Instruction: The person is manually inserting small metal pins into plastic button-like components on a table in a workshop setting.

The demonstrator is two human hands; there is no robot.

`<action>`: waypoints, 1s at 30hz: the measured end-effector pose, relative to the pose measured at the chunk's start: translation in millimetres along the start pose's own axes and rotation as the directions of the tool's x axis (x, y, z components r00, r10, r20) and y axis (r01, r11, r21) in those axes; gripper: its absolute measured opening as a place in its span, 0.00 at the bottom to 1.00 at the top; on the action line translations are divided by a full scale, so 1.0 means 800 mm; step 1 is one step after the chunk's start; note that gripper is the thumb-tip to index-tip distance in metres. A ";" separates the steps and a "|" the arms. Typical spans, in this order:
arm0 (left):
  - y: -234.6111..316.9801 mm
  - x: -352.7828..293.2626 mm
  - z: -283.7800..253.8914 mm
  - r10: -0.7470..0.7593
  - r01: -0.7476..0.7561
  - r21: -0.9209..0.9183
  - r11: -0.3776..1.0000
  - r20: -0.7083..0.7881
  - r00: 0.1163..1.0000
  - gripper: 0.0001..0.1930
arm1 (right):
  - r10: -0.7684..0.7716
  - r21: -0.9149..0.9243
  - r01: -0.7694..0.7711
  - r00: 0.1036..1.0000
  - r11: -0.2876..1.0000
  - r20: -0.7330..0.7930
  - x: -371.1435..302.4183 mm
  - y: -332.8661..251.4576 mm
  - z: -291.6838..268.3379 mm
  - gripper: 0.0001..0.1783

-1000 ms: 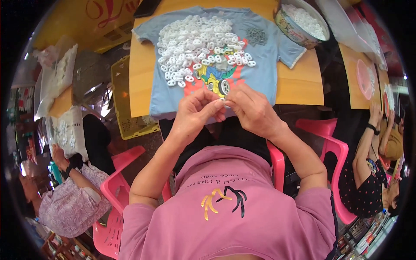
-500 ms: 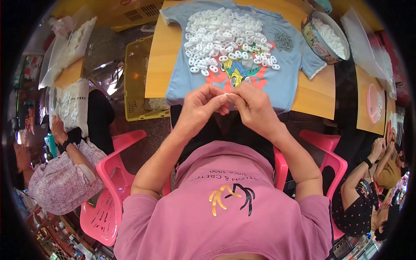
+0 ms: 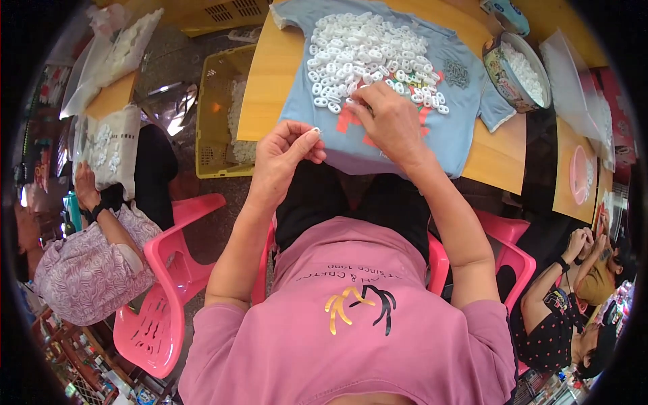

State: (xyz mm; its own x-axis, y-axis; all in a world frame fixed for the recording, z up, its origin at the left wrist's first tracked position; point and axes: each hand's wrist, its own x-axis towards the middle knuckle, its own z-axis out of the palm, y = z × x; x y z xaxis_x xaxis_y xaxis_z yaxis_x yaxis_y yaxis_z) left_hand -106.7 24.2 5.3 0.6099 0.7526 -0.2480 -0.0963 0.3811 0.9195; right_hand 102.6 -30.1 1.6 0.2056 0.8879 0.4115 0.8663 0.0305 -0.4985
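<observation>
1. Change: the hands are now apart; half a second ago their fingertips met over the near edge of the shirt.
2. Left hand (image 3: 287, 152): near edge of the worktop (image 3: 499, 158), raised. Thumb and forefinger pinch a small white piece (image 3: 316, 129); its detail is too small to read.
3. Right hand (image 3: 391, 121): now farther out, fingertips at the near edge of the white pile (image 3: 368, 50). Fingers bent, thumb close to them; cannot tell whether anything is between them.
4. Meaning, as judged: two-handed handling has given way to one hand holding while the other is at the supply.
5. White pile: loose two-holed pieces, on the blue shirt (image 3: 455, 125) laid over the worktop.
6. Right of the pile, also on the shirt: a small heap of grey bits (image 3: 456, 73), apart from both hands.
7. Far right: a round tin (image 3: 497, 75) containing more white pieces.
</observation>
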 end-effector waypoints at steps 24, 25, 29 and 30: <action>0.009 0.024 0.102 0.176 -0.166 -0.104 0.981 0.100 0.979 0.10 | 0.512 0.915 -0.351 0.833 0.197 0.209 -0.056 -0.011 -0.060 0.10; 0.009 0.024 0.103 0.175 -0.165 -0.102 0.981 0.101 0.979 0.10 | 0.496 0.908 -0.349 0.845 0.232 0.198 -0.057 -0.013 -0.063 0.11; 0.013 0.024 0.108 0.153 -0.141 -0.108 0.984 0.114 0.982 0.10 | 0.474 0.873 -0.418 0.839 0.250 0.266 -0.055 -0.016 -0.077 0.13; 0.013 0.025 0.109 0.150 -0.140 -0.094 0.986 0.110 0.983 0.11 | 0.477 0.886 -0.401 0.841 0.234 0.254 -0.055 -0.015 -0.079 0.15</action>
State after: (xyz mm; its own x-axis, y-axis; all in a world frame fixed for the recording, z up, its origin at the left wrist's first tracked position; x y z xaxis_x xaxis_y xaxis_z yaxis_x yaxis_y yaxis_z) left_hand -26.9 -3.8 36.8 0.6716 0.7373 -0.0722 -0.2544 0.3211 0.9123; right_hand 112.1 -98.7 37.4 0.4706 0.8782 -0.0858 -0.2828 0.0581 -0.9574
